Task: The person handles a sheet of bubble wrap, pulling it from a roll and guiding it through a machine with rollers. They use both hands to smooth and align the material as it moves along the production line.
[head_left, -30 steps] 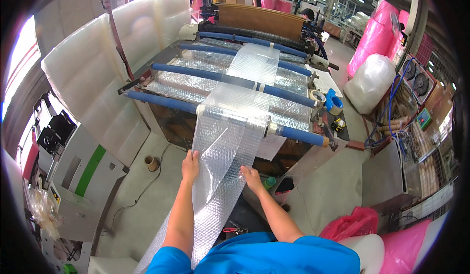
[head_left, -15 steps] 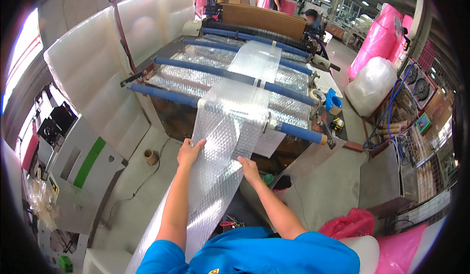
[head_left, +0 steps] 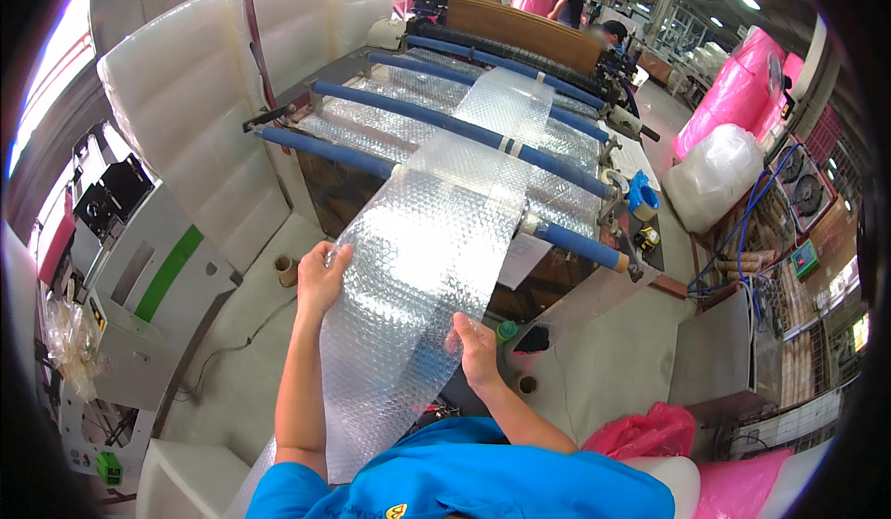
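A long strip of clear bubble wrap (head_left: 413, 241) runs from the machine over its blue rollers and down toward my body. My left hand (head_left: 321, 276) pinches the strip's left edge, thumb on top. Lower down, my right hand (head_left: 475, 350) grips the right edge with its thumb up. Between the two hands the sheet is spread wide and shiny, and beyond them it passes over the front blue roller (head_left: 325, 153). The lower part of the strip trails down past my left forearm, partly hidden by it.
Blue tape (head_left: 641, 196) lies at the machine's right corner. Cardboard tubes (head_left: 286, 270) stand on the floor. To the left are a grey machine (head_left: 158, 315) with a green stripe and tall white wrapped stacks (head_left: 186, 111). Pink rolls (head_left: 729, 92) stand far right; people are at the back.
Both hands have moved closer to me and farther apart, still holding the bubble wrap by its edges. The sheet between them is spread wider and flatter. The view has shifted slightly.
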{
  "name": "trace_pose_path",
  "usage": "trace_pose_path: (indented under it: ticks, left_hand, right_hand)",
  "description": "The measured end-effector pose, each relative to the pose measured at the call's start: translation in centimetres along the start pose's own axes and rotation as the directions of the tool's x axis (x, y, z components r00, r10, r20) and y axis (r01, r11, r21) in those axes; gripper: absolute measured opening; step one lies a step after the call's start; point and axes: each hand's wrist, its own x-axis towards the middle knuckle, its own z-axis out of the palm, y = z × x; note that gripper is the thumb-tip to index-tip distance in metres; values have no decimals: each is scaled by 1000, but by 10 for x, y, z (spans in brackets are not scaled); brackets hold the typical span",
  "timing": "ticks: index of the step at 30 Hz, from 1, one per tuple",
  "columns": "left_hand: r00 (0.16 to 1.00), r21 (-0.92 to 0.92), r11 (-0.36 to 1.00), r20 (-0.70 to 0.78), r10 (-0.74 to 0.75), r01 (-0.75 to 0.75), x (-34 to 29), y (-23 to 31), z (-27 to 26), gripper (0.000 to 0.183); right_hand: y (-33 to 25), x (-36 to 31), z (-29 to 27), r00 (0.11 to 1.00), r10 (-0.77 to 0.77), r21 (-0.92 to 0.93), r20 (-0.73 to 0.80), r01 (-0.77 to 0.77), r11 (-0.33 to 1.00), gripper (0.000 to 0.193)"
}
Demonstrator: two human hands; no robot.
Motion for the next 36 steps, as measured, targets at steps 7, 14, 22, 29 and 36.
trace_pose_path:
  ticks: [7,14,22,29,36]
  left_hand:
    - [962,-101,993,273,-23,53,5,-80,46,49]
    - [987,227,964,44,-152,138,20,-104,109,59]
    - [973,152,972,114,-200,182,22,-122,112,56]
    - [983,65,986,93,-161,155,23,-147,122,62]
    - [979,61,983,101,-178,173,27,-144,127,64]
  right_hand:
    - [104,30,-32,997,63,-76,53,-58,995,38]
    - [159,85,-55,989,12,-268,-147,-52,962,41]
    - [151,71,-51,991,40,-195,-128,-65,979,42]
    - [157,69,-51,990,37,-270,-139,-74,960,40]
    - [167,75,-52,992,-55,-264,-117,23,964,43]
